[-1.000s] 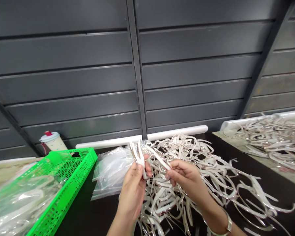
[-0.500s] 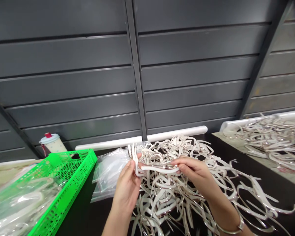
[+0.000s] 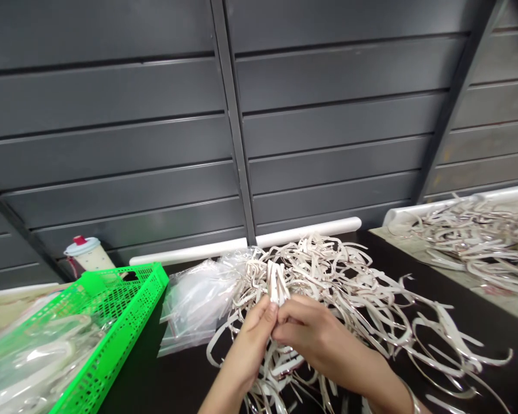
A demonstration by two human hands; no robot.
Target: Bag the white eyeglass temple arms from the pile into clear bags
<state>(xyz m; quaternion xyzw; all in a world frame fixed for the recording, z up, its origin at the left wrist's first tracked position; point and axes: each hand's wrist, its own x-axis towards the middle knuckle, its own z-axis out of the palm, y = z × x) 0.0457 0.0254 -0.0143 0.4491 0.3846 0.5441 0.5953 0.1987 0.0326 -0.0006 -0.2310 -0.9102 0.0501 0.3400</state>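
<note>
My left hand (image 3: 254, 330) is closed around a small bundle of white, shiny-edged strips (image 3: 277, 282), whose folded ends stand up above the thumb. My right hand (image 3: 313, 329) is pressed against the left one, with its fingers curled at the base of the same bundle. Its fingertips are partly hidden, and so is the lower part of the bundle. Beneath and behind both hands spreads a tangled heap of similar curved strips (image 3: 328, 270) on the black tabletop (image 3: 133, 368).
Clear plastic bags (image 3: 198, 305) lie left of the heap. A green perforated basket (image 3: 112, 339) holds bagged strips (image 3: 38, 362). Behind it stands a lidded cup (image 3: 88, 253). Another pile of strips (image 3: 487, 247) is at the right. White tubes (image 3: 311, 233) run along the grey wall (image 3: 328, 132).
My right hand has moved left to meet my left hand. The strip that stretched between them is now gathered in at the bundle, which points upward.
</note>
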